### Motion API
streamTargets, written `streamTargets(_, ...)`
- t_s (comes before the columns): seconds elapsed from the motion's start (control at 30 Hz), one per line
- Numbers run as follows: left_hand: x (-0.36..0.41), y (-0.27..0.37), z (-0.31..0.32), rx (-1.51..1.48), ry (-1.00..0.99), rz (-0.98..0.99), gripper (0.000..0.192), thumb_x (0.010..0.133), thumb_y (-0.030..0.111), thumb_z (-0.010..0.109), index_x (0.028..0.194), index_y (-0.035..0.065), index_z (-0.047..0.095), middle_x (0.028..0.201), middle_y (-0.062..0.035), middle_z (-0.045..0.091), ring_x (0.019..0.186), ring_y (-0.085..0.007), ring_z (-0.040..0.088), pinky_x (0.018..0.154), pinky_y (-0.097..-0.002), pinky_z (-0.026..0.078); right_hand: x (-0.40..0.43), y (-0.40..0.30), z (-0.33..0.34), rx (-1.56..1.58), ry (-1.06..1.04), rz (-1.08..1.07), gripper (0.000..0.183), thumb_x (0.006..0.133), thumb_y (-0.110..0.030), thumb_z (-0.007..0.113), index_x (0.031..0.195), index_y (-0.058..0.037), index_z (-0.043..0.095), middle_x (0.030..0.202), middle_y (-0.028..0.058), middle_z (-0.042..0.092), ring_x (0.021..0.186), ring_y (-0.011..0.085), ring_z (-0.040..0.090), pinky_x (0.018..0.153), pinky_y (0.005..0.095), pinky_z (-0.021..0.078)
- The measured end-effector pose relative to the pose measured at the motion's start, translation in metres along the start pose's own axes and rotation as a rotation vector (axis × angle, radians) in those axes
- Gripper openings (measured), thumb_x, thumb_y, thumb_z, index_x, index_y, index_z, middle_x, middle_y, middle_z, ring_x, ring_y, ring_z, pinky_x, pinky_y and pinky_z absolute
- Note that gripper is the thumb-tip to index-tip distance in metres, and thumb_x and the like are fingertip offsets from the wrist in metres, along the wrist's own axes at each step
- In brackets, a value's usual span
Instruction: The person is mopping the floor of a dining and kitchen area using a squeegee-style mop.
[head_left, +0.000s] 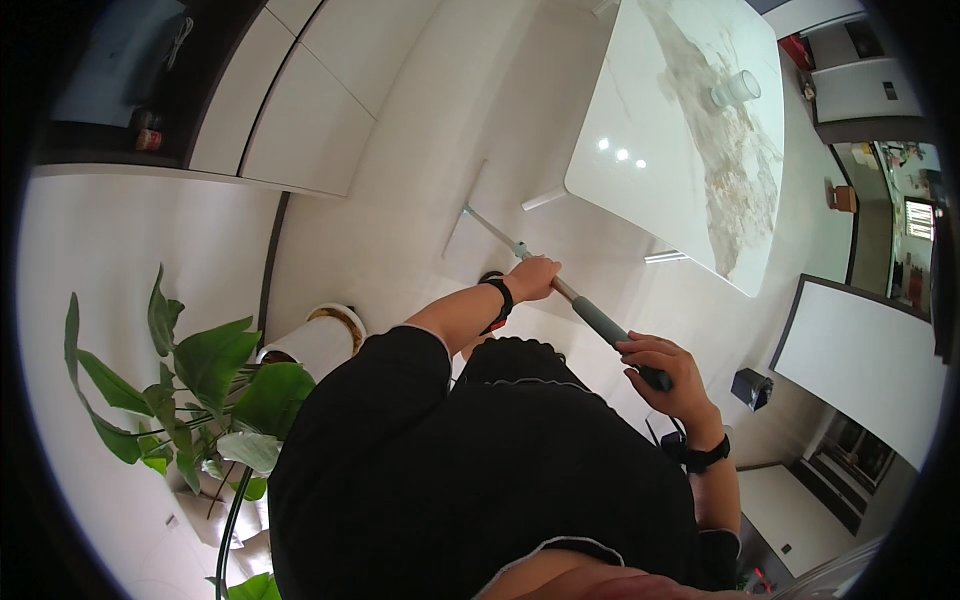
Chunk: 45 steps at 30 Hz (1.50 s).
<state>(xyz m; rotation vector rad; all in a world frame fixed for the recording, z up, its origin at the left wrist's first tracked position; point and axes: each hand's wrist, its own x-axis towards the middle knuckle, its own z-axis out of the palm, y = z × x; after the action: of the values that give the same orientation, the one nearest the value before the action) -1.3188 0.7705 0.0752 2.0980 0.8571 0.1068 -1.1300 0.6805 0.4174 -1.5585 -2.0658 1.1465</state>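
Note:
A long-handled floor squeegee or flat mop (465, 210) has its thin wide head down on the pale floor, left of the marble-patterned table. My left hand (534, 277) is closed around the metal pole, just behind its green collar. Near the top end of the pole, my right hand (664, 371) rests on the dark green foam grip (600, 321), its thumb beneath and its fingers over the grip. The pole slants from the floor up toward my right side. Dark bands circle both my wrists.
The white marble-patterned table (675, 150) bears a clear glass (735, 88); its legs stand near the pole. White cabinets (307, 120) line the upper left. At the left are a leafy plant (217, 360) and a white cylindrical container (319, 341). A dark bin (752, 388) stands at right.

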Motion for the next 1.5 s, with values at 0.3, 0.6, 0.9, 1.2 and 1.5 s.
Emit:
streamTargets(0.3,-0.004,0.042,0.051,-0.046,-0.172,0.114,0.011,0.078,0.011,0.061,0.086,0.0037,0.06,0.087,-0.0187,0.063,0.093,-0.0376,0.059,0.082,-0.0478,0.047,-0.07,0.0,0.006,0.115,0.053,0.223,0.014,0.075,0.004,0.069,0.086,-0.0036,0.07,0.11,0.0106,0.069,0.109,0.0303,0.064,0.092,0.0348,0.0525)
streamTargets(0.6,-0.008,0.067,0.057,-0.041,-0.341,0.174,0.01,0.078,0.011,0.059,0.086,0.0055,0.059,0.088,-0.0188,0.063,0.089,-0.0383,0.062,0.078,-0.0484,0.049,-0.093,-0.015,0.003,0.141,0.119,0.285,0.012,0.074,0.003,0.07,0.084,-0.0035,0.071,0.105,0.0109,0.071,0.104,0.0298,0.066,0.092,0.0341,0.0527)
streamTargets(0.9,-0.03,0.07,0.011,-0.006,-0.09,0.086,0.008,0.078,0.008,0.058,0.085,0.0036,0.057,0.081,-0.0177,0.064,0.082,-0.0378,0.062,0.072,-0.0492,0.049,-0.076,-0.021,-0.006,0.19,0.194,0.22,0.014,0.074,0.008,0.068,0.084,-0.0017,0.068,0.107,0.0132,0.07,0.105,0.0304,0.066,0.092,0.0353,0.0523)
streamTargets(1.2,-0.021,0.03,0.015,-0.048,-0.194,0.008,0.009,0.078,0.008,0.056,0.085,0.0037,0.059,0.083,-0.0198,0.064,0.083,-0.04,0.062,0.073,-0.0495,0.048,-0.045,-0.009,0.01,0.199,0.198,0.266,0.011,0.075,0.002,0.07,0.084,-0.0028,0.069,0.104,0.01,0.071,0.103,0.0263,0.067,0.089,0.0331,0.0527)
streamTargets(1.5,-0.031,0.043,0.007,-0.112,-0.127,-0.009,0.006,0.078,0.005,0.054,0.082,0.0031,0.057,0.081,-0.0201,0.063,0.081,-0.0411,0.061,0.071,-0.0497,0.047,-0.029,-0.025,-0.008,0.177,0.202,0.271,0.01,0.074,0.002,0.069,0.083,-0.0013,0.069,0.103,0.0111,0.072,0.096,0.0254,0.069,0.086,0.0325,0.0528)
